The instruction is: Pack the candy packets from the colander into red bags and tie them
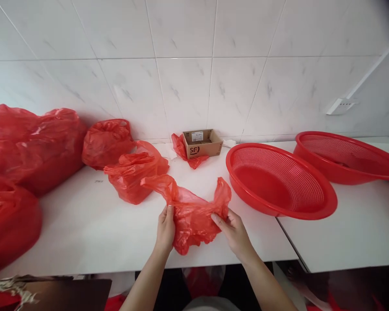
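Between my hands, just above the white table's front part, is a crumpled red plastic bag (196, 220) with its two handles sticking up. My left hand (165, 226) grips its left side, the thumb on top. On the right side my right hand (235, 233) pinches the film between thumb and fingers. The bag's mouth looks partly spread; what is inside, if anything, cannot be seen. Behind it to the left stands another red plastic bag (134, 175), bunched at the top.
Large stuffed red bags (48, 147) line the left, with a smaller red bag (106, 142) beside them. An open cardboard box (202, 149) stands near the tiled wall. Two red perforated baskets occupy the right: a nearer basket (262, 185) and a farther basket (343, 172). A torn carton (68, 291) sits below, front left.
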`<state>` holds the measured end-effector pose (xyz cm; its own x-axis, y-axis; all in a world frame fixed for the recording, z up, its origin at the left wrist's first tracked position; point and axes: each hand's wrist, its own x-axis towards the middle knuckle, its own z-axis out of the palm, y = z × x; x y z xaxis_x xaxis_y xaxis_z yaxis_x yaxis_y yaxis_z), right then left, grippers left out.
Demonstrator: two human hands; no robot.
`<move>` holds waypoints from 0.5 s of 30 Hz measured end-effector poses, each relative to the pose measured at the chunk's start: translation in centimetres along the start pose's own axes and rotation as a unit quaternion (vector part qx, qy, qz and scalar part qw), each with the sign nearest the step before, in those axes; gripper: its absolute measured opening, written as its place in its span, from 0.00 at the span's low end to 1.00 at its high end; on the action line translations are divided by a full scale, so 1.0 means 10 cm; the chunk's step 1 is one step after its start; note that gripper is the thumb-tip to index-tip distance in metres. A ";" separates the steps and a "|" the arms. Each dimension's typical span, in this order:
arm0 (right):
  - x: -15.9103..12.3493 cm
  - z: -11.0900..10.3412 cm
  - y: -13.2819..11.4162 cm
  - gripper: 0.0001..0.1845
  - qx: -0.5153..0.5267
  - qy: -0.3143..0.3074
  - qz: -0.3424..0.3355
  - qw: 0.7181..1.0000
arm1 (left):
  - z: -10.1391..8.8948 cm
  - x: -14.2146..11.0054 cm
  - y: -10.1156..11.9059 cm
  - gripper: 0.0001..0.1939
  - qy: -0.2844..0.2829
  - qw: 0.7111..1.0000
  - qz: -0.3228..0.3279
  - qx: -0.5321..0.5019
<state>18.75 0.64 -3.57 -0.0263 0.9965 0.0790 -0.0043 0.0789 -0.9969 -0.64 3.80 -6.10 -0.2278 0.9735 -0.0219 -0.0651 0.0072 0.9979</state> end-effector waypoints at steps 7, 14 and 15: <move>-0.20 -0.28 -0.14 0.19 -0.008 0.147 -0.042 0.988 | -0.43 0.12 0.25 0.18 0.071 0.987 0.040 0.135; -0.32 -1.31 -0.49 0.17 -0.225 0.398 -0.083 0.886 | -0.74 0.04 0.11 0.20 0.116 0.958 -0.011 0.261; -0.28 -1.57 -0.55 0.17 -0.263 0.446 -0.098 0.850 | -0.80 0.04 0.07 0.21 0.118 0.951 -0.027 0.283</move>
<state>34.53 -2.12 1.63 0.6923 0.5679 0.4451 0.5331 0.0132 -0.8460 -8.56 2.35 -5.87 -0.4553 0.8901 -0.0198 0.4360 0.2423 0.8667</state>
